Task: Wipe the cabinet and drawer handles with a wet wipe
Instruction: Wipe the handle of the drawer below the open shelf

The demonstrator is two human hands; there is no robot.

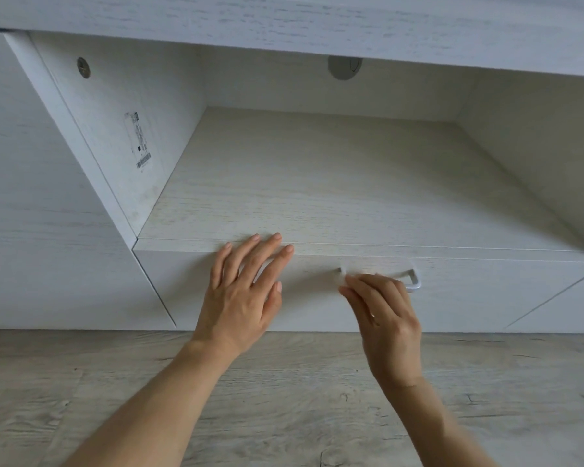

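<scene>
cabinet (284,15): white wood-grain unit w/ an open niche in the middle; fills the top 2/3 of the view
floor (81,399): grey plank look; runs along the cabinet's bottom edge
drawer (486,298): under the niche, front looks flush & closed
left hand (240,298): fingers straight & spread, flat against the drawer front; tips reach its top edge, left of the handle; holding nothing
right hand (388,318): fingers curled, pinching the wipe vs the handle; a bit blurry tbh
handle (413,276): pale bar, mid drawer front; only the right end shows
wet wipe (354,267): white, bunched over the handle's left part, at the right fingertips
sticker (139,139): barcode label on niche's left wall
cap (344,67): round grey, niche back wall, near the top edge
</scene>
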